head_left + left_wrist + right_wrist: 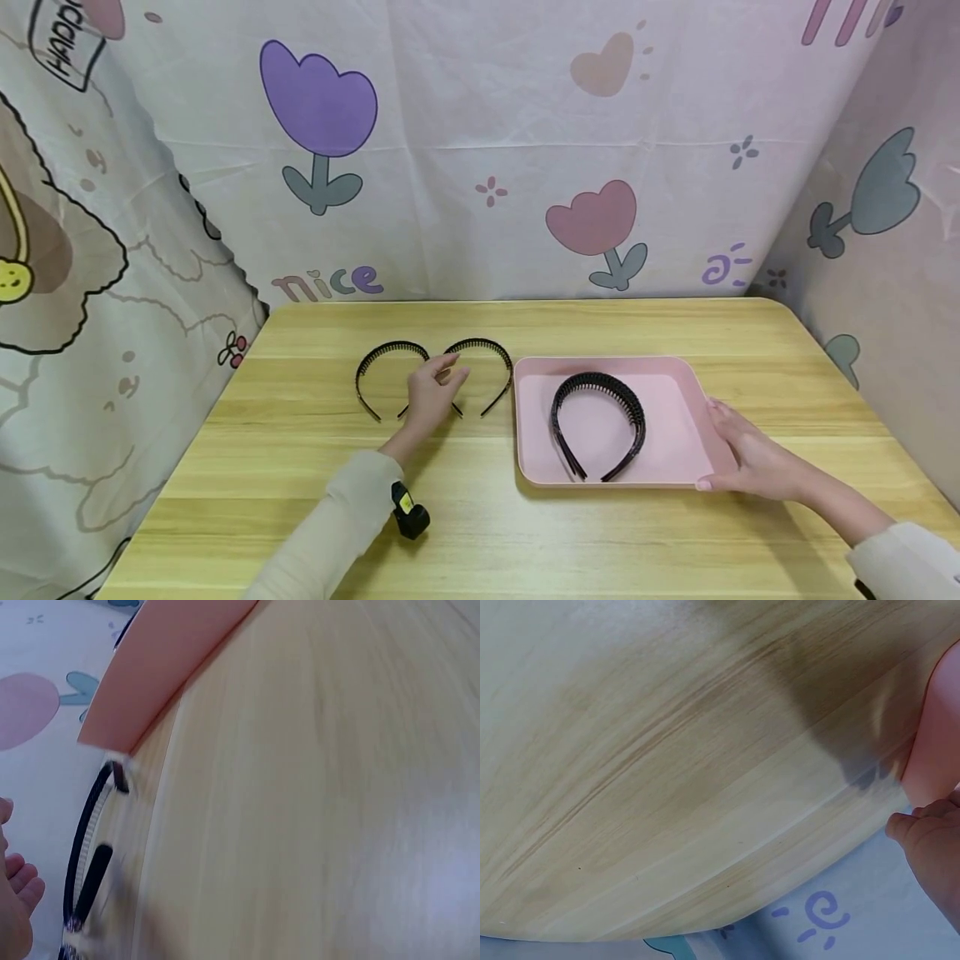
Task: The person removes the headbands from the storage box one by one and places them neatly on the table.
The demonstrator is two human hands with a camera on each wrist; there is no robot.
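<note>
Two thin black toothed headbands lie side by side on the table: the left headband (363, 367) and the right headband (507, 367). Between them hovers my left hand (427, 398), fingers loosely bent and apart from the headband (80, 832) seen in the left wrist view. To the right sits a shallow pink tray (678, 417), with a bunch of black headbands (638, 417) stacked together inside on its left half. My right hand (757, 458) grips the tray's right side, thumb at the front corner and fingers along the edge.
The wooden table (480, 542) has rounded back corners. Behind it and at both sides hangs a printed cloth (450, 167) with flowers and lettering. A black device (410, 512) is strapped at my left wrist.
</note>
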